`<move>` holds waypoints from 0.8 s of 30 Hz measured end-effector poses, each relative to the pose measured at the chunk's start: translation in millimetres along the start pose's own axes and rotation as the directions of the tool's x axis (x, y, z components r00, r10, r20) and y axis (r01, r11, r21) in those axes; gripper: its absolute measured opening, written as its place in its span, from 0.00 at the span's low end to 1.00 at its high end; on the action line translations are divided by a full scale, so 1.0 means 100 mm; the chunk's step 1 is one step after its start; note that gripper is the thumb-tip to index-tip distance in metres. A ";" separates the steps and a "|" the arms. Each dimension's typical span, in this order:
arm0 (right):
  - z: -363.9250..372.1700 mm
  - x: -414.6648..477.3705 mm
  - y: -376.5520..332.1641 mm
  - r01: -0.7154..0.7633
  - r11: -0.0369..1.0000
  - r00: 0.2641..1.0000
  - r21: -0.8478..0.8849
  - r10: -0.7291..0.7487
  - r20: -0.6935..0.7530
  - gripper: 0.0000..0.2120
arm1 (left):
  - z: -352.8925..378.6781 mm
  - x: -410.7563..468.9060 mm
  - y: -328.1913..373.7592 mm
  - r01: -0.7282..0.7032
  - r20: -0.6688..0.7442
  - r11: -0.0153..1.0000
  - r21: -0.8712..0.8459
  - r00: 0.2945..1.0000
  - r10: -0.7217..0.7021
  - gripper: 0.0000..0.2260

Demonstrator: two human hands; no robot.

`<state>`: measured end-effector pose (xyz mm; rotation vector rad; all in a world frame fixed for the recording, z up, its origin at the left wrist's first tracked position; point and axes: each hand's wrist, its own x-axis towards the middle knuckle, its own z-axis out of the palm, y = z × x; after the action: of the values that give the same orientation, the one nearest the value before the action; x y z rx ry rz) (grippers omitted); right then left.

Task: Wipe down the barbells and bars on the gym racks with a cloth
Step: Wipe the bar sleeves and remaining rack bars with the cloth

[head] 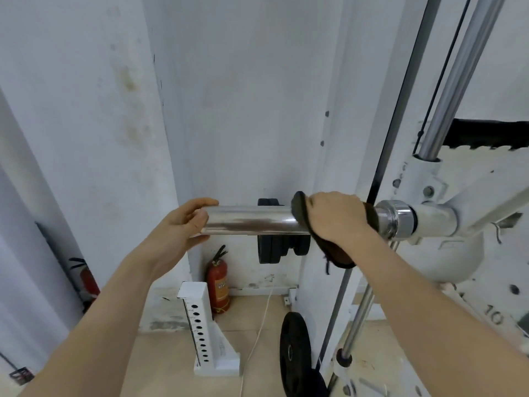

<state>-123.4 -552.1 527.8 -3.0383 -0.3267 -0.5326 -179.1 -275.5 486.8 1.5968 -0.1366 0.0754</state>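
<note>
steadies free end of chrome sleeve (266,214) with left hand (183,224) curled round it. clamps dark cloth (339,257) round sleeve beside collar (398,222) with right hand (335,217). appears mid-wipe: shows smudge (246,225) at mid-sleeve; leaves upright guide rod (458,81) beyond probably pending.

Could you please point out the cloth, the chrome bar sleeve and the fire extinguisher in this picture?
cloth (339,257), head view, on its hanging lower flap.
chrome bar sleeve (252,222), head view, on its bare middle.
fire extinguisher (219,285), head view, on its red body.
</note>
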 end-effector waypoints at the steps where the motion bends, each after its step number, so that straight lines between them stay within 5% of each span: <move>1: 0.04 -0.01 -0.31 0.076 0.997 0.997 0.014 -0.075 -0.035 0.20 | 0.00 -0.01 0.00 -0.044 -0.003 0.999 -0.006 0.999 0.044 0.12; 4: 0.13 -0.09 -1.07 0.235 0.969 0.956 0.079 -0.215 -0.201 0.19 | 0.05 -0.05 -0.01 -0.125 -0.052 0.992 -0.022 0.991 0.124 0.25; 7: 0.19 -0.12 -0.91 0.310 0.950 0.917 0.016 -0.295 -0.269 0.21 | 0.06 -0.07 -0.06 -0.138 -0.073 0.990 -0.028 0.988 0.136 0.26; 10: 0.16 -0.14 -0.14 0.086 0.996 0.975 -0.019 -0.088 -0.205 0.26 | 0.01 -0.06 -0.08 -0.109 -0.064 0.993 0.047 0.992 0.112 0.20; 13: 0.07 -0.06 0.16 -0.069 0.996 0.995 -0.055 0.065 -0.076 0.14 | 0.05 -0.06 -0.02 -0.012 -0.096 0.989 0.147 0.995 0.026 0.10; 16: 0.10 0.02 -0.71 0.045 0.999 0.996 -0.011 -0.046 -0.074 0.16 | 0.18 0.02 0.14 0.157 -0.240 0.927 0.342 0.968 -0.075 0.24; 19: 0.25 -0.03 -1.51 0.179 0.977 0.959 0.119 -0.147 -0.240 0.17 | 0.22 0.11 0.29 0.380 -0.340 0.816 0.436 0.909 -0.242 0.27; 24: 0.45 -0.18 -0.91 0.450 0.886 0.812 -0.112 -0.459 -0.360 0.20 | 0.16 0.18 0.39 0.502 -0.237 0.701 0.507 0.863 -0.446 0.23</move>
<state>-144.2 -463.0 480.0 -2.7692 -1.0403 -1.1306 -167.2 -293.2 526.9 2.1651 0.4232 -0.2376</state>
